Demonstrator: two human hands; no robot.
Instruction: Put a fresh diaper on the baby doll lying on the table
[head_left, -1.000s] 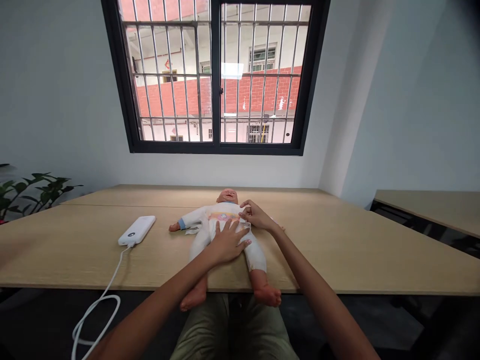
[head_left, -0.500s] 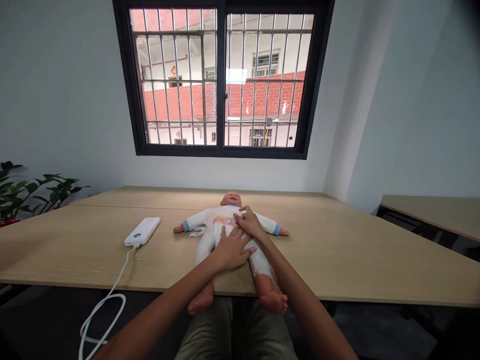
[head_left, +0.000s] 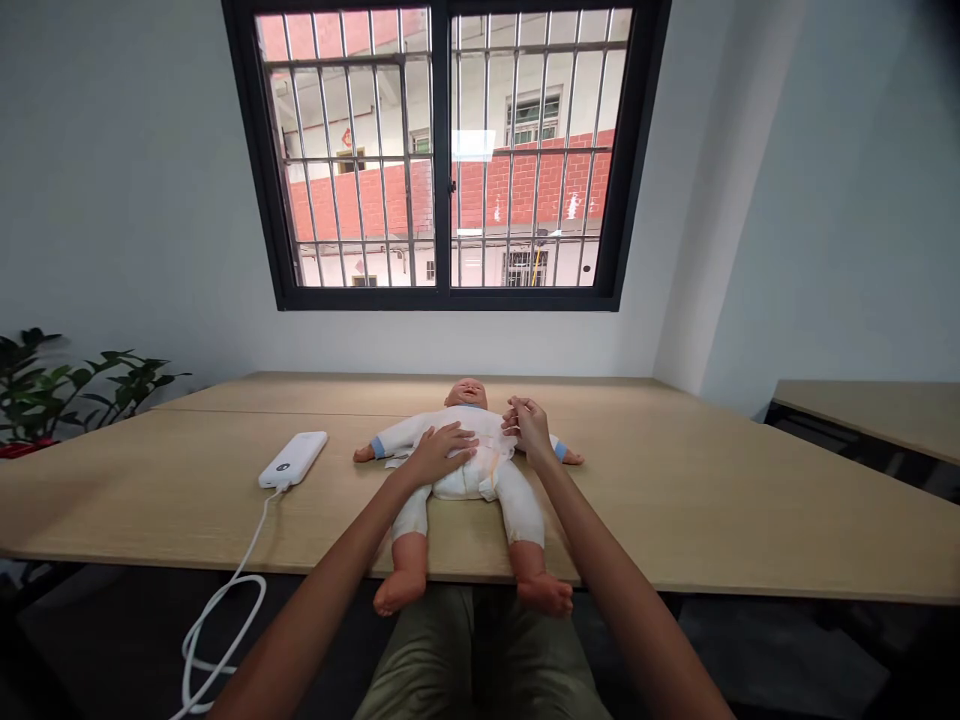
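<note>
A baby doll (head_left: 465, 420) in a white long-sleeved outfit with blue cuffs lies on its back, its feet over the table's front edge. Around its hips is a white diaper (head_left: 461, 487) with a coloured print on the front. My left hand (head_left: 442, 453) rests open, fingers spread, on the doll's belly above the diaper. At the doll's right-hand side in the picture, my right hand (head_left: 530, 428) is pinched closed by the diaper's upper side edge and seems to hold it; the fingertips partly hide the spot.
A white power bank (head_left: 294, 460) lies to the left on the wooden table (head_left: 712, 500). Its white cable (head_left: 251, 550) hangs over the front edge in a loop. A leafy plant (head_left: 112, 375) stands at the far left, and a second table (head_left: 870, 410) at the right.
My left hand has moved up and left onto the belly, uncovering the diaper front. My right hand has moved right, away from the middle of the doll, with fingers pinched.
</note>
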